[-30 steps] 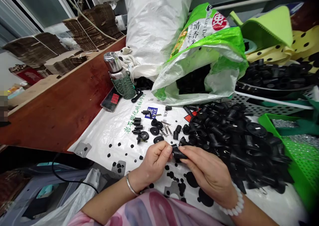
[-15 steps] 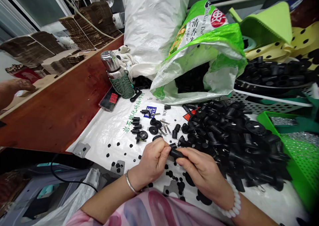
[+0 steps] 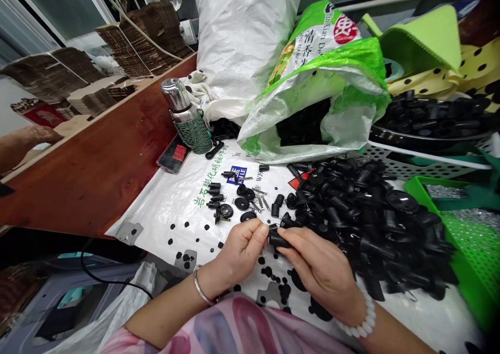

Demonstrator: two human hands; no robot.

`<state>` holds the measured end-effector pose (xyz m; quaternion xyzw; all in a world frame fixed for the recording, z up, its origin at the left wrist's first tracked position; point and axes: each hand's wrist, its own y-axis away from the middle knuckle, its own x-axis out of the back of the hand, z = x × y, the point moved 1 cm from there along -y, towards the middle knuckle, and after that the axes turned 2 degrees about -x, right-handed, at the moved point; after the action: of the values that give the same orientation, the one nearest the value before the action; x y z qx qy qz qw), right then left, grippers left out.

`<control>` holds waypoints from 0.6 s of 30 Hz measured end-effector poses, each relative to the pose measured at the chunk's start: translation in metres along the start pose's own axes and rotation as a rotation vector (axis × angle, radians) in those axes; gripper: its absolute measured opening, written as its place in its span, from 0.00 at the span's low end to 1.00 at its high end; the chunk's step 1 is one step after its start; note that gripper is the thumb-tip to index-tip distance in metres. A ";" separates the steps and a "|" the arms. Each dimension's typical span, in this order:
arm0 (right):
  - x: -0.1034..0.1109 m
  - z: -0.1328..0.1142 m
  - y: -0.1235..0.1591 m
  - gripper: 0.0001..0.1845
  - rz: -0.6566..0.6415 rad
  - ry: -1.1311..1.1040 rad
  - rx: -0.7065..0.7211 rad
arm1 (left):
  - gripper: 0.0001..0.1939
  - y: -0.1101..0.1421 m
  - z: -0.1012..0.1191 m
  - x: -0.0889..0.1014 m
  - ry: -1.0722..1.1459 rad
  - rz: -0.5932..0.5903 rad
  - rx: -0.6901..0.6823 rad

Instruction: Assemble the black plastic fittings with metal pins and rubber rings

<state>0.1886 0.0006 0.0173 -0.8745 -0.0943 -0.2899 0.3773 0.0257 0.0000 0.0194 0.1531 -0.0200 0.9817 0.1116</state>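
Over the near middle of the sheet, both hands meet at a short black plastic cylinder (image 3: 278, 240). My right hand (image 3: 322, 265) has it pinched between thumb and fingers. Closed with thumb against curled fingers, my left hand (image 3: 242, 250) is at the cylinder's left end; what its fingers hold is hidden. Just beyond lie round black caps (image 3: 241, 203), thin metal strips (image 3: 264, 202) and small black plugs (image 3: 214, 188). To the right of my right hand spreads a large heap of black plastic parts (image 3: 363, 213).
A steel flask (image 3: 182, 109) in a green net stands beside a phone (image 3: 173, 153) along the wooden board (image 3: 97, 151). Behind are an open green-white bag (image 3: 312, 83) with black parts and a white sack (image 3: 242, 41). At right is a green basket (image 3: 425, 198). Another person's hand (image 3: 35, 138) shows far left.
The black cylinder has turned slightly between my hands, and my left fist has shifted a little right and up. The other person's hand has moved slightly right behind the board.
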 end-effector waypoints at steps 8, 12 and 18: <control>0.003 -0.002 0.001 0.17 0.034 0.124 0.132 | 0.22 -0.002 0.000 -0.009 0.581 -0.139 0.360; -0.001 0.003 0.000 0.13 0.021 -0.018 -0.029 | 0.20 0.000 0.001 -0.005 0.182 -0.003 0.143; -0.005 0.003 0.002 0.10 -0.041 -0.215 -0.265 | 0.15 0.003 -0.002 -0.002 -0.365 0.101 -0.286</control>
<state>0.1866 0.0018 0.0120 -0.9405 -0.1129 -0.2121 0.2403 0.0261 -0.0027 0.0169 0.3094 -0.1864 0.9293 0.0772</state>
